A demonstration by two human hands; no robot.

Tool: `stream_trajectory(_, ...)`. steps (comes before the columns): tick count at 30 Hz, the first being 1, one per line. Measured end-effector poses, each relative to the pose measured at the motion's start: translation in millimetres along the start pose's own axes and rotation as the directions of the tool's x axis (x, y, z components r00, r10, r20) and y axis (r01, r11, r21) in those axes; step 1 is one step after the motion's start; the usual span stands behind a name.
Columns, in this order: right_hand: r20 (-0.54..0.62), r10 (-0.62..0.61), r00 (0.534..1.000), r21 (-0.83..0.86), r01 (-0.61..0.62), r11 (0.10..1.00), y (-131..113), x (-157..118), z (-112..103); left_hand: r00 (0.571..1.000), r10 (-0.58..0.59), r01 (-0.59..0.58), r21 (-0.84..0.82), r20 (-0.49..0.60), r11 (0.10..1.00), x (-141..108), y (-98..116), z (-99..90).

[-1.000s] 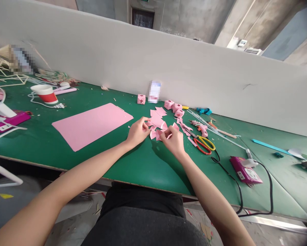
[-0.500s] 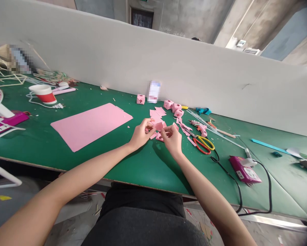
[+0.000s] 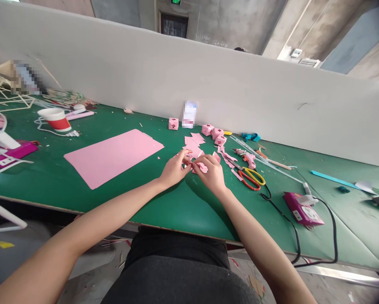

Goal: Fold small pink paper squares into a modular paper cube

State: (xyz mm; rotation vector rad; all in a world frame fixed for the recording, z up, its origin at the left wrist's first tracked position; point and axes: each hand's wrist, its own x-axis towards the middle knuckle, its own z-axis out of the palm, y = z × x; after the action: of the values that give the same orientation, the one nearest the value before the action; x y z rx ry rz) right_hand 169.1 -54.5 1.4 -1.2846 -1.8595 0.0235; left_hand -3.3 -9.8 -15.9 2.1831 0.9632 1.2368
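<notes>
My left hand (image 3: 176, 167) and my right hand (image 3: 211, 172) meet fingertip to fingertip over the green table, both pinching a small pink paper piece (image 3: 191, 164) that is mostly hidden by the fingers. Just beyond them lies a pile of cut pink paper pieces (image 3: 193, 146). Several folded pink paper cubes stand farther back, one (image 3: 173, 123) beside a propped-up card (image 3: 189, 115) and others (image 3: 207, 129) right of it. Scissors (image 3: 251, 177) with red and yellow handles lie right of my right hand, next to a pink glue gun (image 3: 248, 159).
Large pink sheet (image 3: 113, 158) on the left; paper cup (image 3: 55, 119) and a purple power strip (image 3: 12, 154) beyond it. Another power strip (image 3: 303, 209) with a black cable is at the right. A grey partition (image 3: 145, 71) borders the table's back.
The pink piece between my hands has turned down and now shows less. My right fingers have curled inward and moved slightly left toward my left fingertips.
</notes>
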Motion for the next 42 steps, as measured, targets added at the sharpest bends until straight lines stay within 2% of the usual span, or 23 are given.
stream_trajectory(5,-0.024,0.008,1.000,0.020,-0.008,1.000,2.5,0.5,2.9,1.000,0.016,-0.016,-0.022,-0.013,1.000,0.8,1.5,-3.6)
stream_trajectory(12,0.071,0.023,0.997,-0.001,-0.023,1.000,3.6,0.8,2.4,0.994,0.078,-0.088,0.124,0.081,0.988,-1.7,4.1,-6.1)
stream_trajectory(18,0.070,0.041,0.997,0.027,-0.043,0.999,0.6,1.8,4.3,0.995,0.066,-0.078,0.161,0.081,0.984,-0.4,9.2,-9.1)
stream_trajectory(24,-0.023,0.111,0.994,0.011,-0.111,0.994,13.9,6.0,-6.4,0.998,0.065,-0.068,0.129,0.024,0.989,2.6,5.6,-12.5)
stream_trajectory(29,-0.085,0.142,0.986,-0.022,-0.144,0.989,23.8,7.7,-17.1,0.999,0.013,-0.006,0.145,-0.047,0.989,4.6,-2.2,-17.4)
stream_trajectory(35,0.020,0.116,0.993,0.049,-0.117,0.992,9.8,3.7,-6.4,1.000,0.021,-0.021,0.166,0.001,0.986,2.8,-3.6,-11.1)
stream_trajectory(39,0.118,0.084,0.989,0.020,-0.087,0.996,8.5,2.5,1.6,0.999,0.020,-0.026,0.126,0.043,0.992,1.2,-0.6,-9.6)
stream_trajectory(42,0.137,0.097,0.986,0.015,-0.100,0.995,9.3,2.0,4.2,0.996,0.033,-0.043,0.131,0.078,0.990,0.2,3.1,-10.3)
